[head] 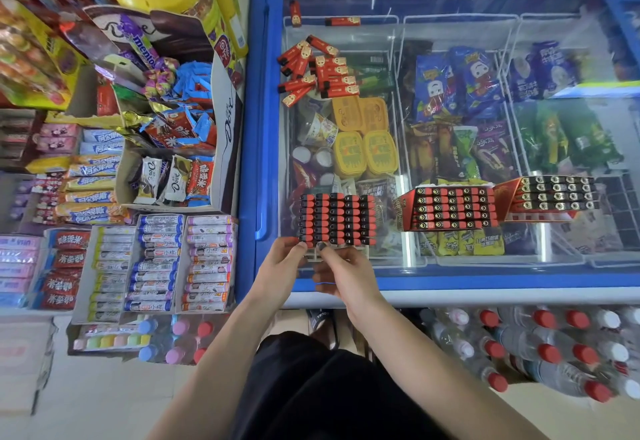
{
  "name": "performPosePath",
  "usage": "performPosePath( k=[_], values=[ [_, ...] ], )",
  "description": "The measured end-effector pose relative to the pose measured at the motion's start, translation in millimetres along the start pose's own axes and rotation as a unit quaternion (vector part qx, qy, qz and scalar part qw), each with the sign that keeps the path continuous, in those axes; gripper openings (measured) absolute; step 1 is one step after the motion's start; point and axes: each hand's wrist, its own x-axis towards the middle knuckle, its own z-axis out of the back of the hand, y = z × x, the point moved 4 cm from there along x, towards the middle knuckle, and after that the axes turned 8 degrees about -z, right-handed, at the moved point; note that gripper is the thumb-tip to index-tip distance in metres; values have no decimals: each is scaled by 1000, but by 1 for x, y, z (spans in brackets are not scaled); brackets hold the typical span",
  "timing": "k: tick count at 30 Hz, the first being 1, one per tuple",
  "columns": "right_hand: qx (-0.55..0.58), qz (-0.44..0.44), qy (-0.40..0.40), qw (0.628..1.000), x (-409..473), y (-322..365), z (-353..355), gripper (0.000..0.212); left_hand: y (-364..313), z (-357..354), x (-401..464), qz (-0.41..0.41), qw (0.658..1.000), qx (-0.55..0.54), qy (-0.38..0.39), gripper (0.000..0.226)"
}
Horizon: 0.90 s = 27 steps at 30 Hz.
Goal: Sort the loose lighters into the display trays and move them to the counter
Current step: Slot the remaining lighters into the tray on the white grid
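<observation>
Lighters tray (337,220) lower centre on freezer lid (450,266) — left hand (280,266) and right hand (341,271) pinch its near edge; loose lighters (318,71) upper centre.

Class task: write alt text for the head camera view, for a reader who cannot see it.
Both hands, left hand and right hand, grip the near edge of a full tray of red-and-black lighters on the glass lid of a blue ice-cream freezer. Two more lighter display trays sit to its right, and loose red lighters lie scattered farther back.
</observation>
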Motion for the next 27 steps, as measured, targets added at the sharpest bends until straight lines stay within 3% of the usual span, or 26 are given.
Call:
performPosePath(
  k=[6, 11, 15, 19, 22, 27],
  values=[
    [-48, -70, 34, 996, -14, 6, 2, 35, -8, 4, 3, -31, 999, 43, -11, 12],
    [-227, -72, 38, 970, -33, 31, 8, 55, -41, 14, 12, -100, 990, 95, -36, 21],
    [-391, 32, 79, 917, -49, 78, 2, 48, -72, 19, 27, -150, 978, 139, -36, 26],
    [-429, 239, -19, 871, -40, 152, -8, 35, -106, 24, 53, -193, 965, 174, -39, 43],
    [-423, 333, -97, 837, -22, 205, -10, 12, -134, 23, 80, -232, 946, 226, -22, 53],
    [-555, 330, -89, 759, 26, 259, -25, 67, -179, 21, 134, -300, 874, 383, 0, 65]
  ],
)
